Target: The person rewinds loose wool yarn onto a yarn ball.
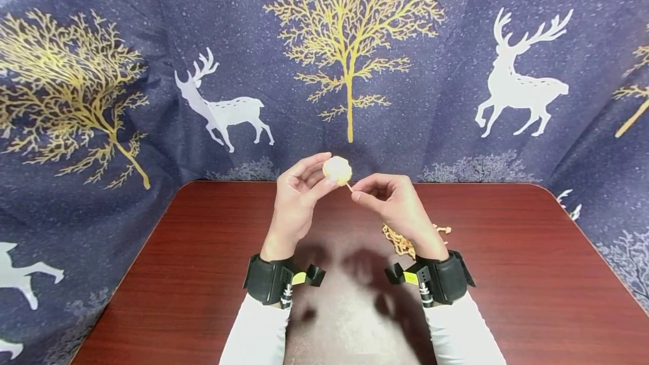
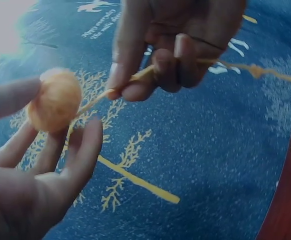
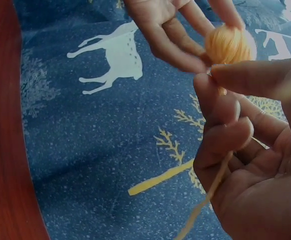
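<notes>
A small ball of pale yellow-orange yarn (image 1: 337,169) is held up above the table by my left hand (image 1: 296,201), its thumb and fingers gripping the sides. Just to the right, my right hand (image 1: 392,200) pinches the yarn strand (image 2: 93,102) between thumb and forefinger, close to the ball. In the left wrist view the strand runs taut from ball to fingertips, then trails out past the curled fingers. The right wrist view shows the wound ball (image 3: 230,46) beyond the right fingertips, with the loose strand (image 3: 200,210) hanging below that hand.
A tangled heap of yarn (image 1: 400,241) lies on the red-brown table (image 1: 213,252), partly hidden behind the right wrist. A greyish patch (image 1: 339,320) covers the table's middle. Behind the table's far edge hangs a dark blue cloth (image 1: 314,123) printed with trees and deer.
</notes>
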`<state>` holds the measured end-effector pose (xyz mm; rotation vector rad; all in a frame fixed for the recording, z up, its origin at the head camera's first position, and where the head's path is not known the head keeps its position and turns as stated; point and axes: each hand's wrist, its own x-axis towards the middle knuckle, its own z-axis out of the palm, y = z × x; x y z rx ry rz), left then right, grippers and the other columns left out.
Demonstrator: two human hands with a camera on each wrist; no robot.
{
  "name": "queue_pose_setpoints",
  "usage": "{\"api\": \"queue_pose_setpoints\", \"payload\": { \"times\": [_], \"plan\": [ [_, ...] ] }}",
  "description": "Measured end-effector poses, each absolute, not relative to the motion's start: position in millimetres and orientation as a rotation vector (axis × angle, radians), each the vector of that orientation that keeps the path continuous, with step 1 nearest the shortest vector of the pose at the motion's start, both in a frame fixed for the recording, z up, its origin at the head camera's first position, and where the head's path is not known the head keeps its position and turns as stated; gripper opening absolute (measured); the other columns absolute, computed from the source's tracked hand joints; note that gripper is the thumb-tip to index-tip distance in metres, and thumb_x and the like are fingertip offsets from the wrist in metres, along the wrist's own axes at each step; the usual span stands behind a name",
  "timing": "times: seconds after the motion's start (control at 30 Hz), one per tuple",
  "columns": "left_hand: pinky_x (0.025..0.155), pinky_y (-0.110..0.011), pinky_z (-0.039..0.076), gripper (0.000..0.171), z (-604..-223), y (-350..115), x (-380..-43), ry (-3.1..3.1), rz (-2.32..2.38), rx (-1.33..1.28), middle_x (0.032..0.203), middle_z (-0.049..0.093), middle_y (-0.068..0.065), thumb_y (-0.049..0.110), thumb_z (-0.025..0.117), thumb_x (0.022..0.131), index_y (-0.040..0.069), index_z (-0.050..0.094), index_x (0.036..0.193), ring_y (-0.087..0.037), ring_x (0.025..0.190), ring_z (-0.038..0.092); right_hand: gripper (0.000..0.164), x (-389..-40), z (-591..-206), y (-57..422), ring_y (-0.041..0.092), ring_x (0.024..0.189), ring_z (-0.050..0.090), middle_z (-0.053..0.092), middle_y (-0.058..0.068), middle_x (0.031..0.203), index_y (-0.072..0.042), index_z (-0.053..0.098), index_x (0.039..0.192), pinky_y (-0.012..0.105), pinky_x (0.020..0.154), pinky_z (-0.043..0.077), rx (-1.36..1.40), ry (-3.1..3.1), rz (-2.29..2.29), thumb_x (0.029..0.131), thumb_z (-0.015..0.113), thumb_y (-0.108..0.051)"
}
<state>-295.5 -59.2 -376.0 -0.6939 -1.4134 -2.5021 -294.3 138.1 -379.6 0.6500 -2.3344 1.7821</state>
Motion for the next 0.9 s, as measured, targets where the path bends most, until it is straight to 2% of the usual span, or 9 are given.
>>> {"api": "queue_pose_setpoints", "payload": {
  "times": [0.1, 0.2, 0.3, 0.43, 0.53, 0.67, 0.77, 0.9],
  "plan": [
    [0.081, -0.035, 0.063, 0.036, -376.4, -56.0, -295.8, -1.430, -2.434, -0.567, 0.108, 0.070, -0.011, -0.020, 0.066, 0.083, -0.014, 0.064, 0.118, -0.021, 0.089, 0.072, 0.008, -291.6, -378.4, 135.9, 0.013, 0.064, 0.057, 0.072, 0.003, 0.084, -0.009, 0.077, 0.096, 0.023, 0.053, 0.045, 0.647, -2.358, 1.771, 0.088, 0.079, -0.010],
    [0.079, -0.032, 0.062, 0.037, -377.5, -54.1, -296.6, -1.506, -2.339, -0.487, 0.110, 0.069, -0.014, -0.018, 0.071, 0.082, -0.017, 0.063, 0.118, -0.020, 0.087, 0.073, 0.008, -289.8, -377.7, 135.2, 0.014, 0.066, 0.061, 0.072, 0.004, 0.083, -0.008, 0.076, 0.095, 0.023, 0.053, 0.046, 0.659, -2.356, 1.772, 0.087, 0.079, -0.009],
    [0.078, -0.028, 0.061, 0.039, -380.0, -53.6, -297.7, -1.611, -2.222, -0.432, 0.110, 0.070, -0.015, -0.015, 0.075, 0.080, -0.014, 0.065, 0.118, -0.017, 0.088, 0.073, 0.008, -288.3, -376.5, 135.6, 0.016, 0.068, 0.063, 0.072, 0.004, 0.082, -0.007, 0.076, 0.095, 0.023, 0.054, 0.048, 0.680, -2.340, 1.771, 0.087, 0.079, -0.008],
    [0.081, -0.030, 0.062, 0.037, -382.6, -54.2, -298.4, -1.730, -2.129, -0.426, 0.109, 0.071, -0.017, -0.011, 0.079, 0.079, -0.009, 0.068, 0.115, -0.016, 0.089, 0.072, 0.008, -287.5, -375.0, 137.8, 0.017, 0.070, 0.064, 0.072, 0.005, 0.083, -0.005, 0.076, 0.095, 0.023, 0.059, 0.052, 0.687, -2.291, 1.793, 0.087, 0.078, -0.005],
    [0.086, -0.035, 0.061, 0.036, -383.3, -55.9, -298.1, -1.827, -2.095, -0.486, 0.109, 0.072, -0.020, -0.010, 0.080, 0.079, -0.009, 0.069, 0.113, -0.020, 0.092, 0.072, 0.009, -288.0, -374.5, 140.6, 0.015, 0.070, 0.065, 0.072, 0.003, 0.084, -0.001, 0.075, 0.095, 0.023, 0.061, 0.054, 0.675, -2.248, 1.834, 0.087, 0.077, -0.002],
    [0.090, -0.037, 0.060, 0.036, -384.5, -60.5, -297.8, -2.013, -2.032, -0.596, 0.106, 0.073, -0.019, -0.008, 0.080, 0.079, -0.006, 0.071, 0.114, -0.026, 0.094, 0.072, 0.010, -288.3, -374.5, 144.8, 0.011, 0.063, 0.059, 0.072, 0.002, 0.082, 0.003, 0.073, 0.096, 0.022, 0.054, 0.050, 0.646, -2.183, 1.915, 0.087, 0.076, 0.000],
    [0.089, -0.035, 0.060, 0.034, -385.4, -63.8, -297.5, -2.179, -1.952, -0.696, 0.105, 0.074, -0.014, -0.004, 0.081, 0.080, -0.002, 0.072, 0.113, -0.025, 0.094, 0.071, 0.011, -288.7, -374.6, 147.9, 0.010, 0.058, 0.053, 0.070, 0.004, 0.079, 0.004, 0.073, 0.097, 0.023, 0.048, 0.045, 0.620, -2.142, 1.975, 0.087, 0.076, 0.000],
    [0.085, -0.035, 0.061, 0.034, -385.7, -66.4, -296.5, -2.334, -1.848, -0.881, 0.101, 0.074, -0.011, 0.000, 0.082, 0.081, 0.000, 0.071, 0.113, -0.023, 0.092, 0.071, 0.012, -289.4, -374.1, 151.2, 0.010, 0.058, 0.053, 0.068, 0.004, 0.075, 0.004, 0.072, 0.097, 0.022, 0.048, 0.045, 0.584, -2.113, 2.017, 0.087, 0.077, -0.001]
  ]
}}
